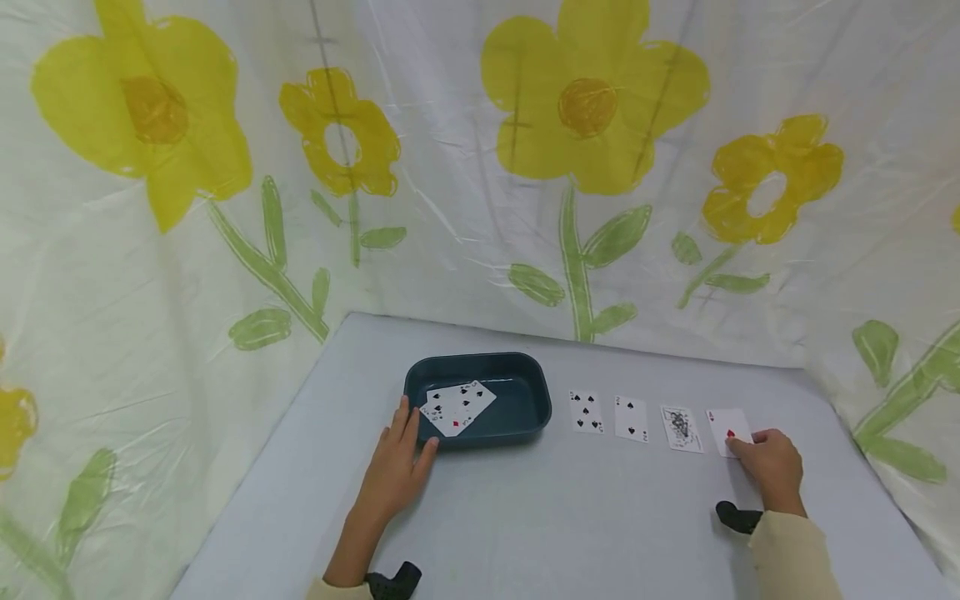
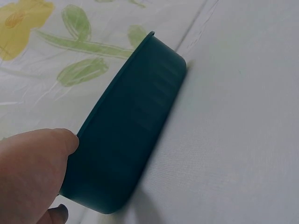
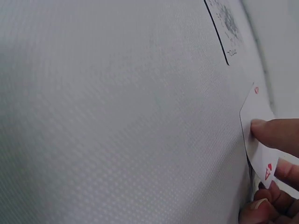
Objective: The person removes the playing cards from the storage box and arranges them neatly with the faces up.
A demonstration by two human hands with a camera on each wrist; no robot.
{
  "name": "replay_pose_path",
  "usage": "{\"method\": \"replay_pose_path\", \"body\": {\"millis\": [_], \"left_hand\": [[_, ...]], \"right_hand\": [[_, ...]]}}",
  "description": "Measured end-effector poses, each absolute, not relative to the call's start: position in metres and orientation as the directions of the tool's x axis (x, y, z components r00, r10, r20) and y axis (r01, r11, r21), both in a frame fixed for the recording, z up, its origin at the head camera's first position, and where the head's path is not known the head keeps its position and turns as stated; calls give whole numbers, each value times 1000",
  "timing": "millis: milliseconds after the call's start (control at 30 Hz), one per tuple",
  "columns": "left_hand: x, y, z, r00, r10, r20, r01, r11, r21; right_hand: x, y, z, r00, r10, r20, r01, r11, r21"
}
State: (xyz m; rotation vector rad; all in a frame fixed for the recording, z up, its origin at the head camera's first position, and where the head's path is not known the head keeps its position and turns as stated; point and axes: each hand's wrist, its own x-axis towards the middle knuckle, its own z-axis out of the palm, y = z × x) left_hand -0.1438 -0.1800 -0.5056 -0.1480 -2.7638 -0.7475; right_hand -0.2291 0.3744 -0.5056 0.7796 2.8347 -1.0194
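Observation:
My right hand [image 1: 772,467] pinches a red ace playing card [image 1: 720,421] at the right end of a row of cards. In the right wrist view the thumb lies on the face of the ace [image 3: 254,105], with fingertips at its edge. My left hand [image 1: 393,467] rests at the near left corner of a dark teal tray [image 1: 536,417], fingers extended along its left rim. The left wrist view shows the thumb [image 2: 70,140] against the tray's rim. Several face-up cards [image 1: 450,404] overlap inside the tray's left half.
Left of the ace lie a joker card [image 1: 681,429], a two of spades [image 1: 632,418] and another spade card [image 1: 587,412], spaced apart on the white-covered table [image 1: 570,525]. A flower-printed curtain [image 1: 450,250] hangs behind the table and at both sides.

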Motion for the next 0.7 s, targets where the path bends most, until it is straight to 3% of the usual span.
{"method": "replay_pose_path", "body": {"millis": [300, 700], "left_hand": [[-144, -181, -508, -963, 27, 268, 159, 861, 484], [-144, -181, -507, -958, 26, 285, 167, 859, 484]], "right_hand": [[-228, 370, -504, -845, 467, -260, 522, 618, -588], [-232, 364, -500, -853, 461, -245, 500, 590, -634]]}}
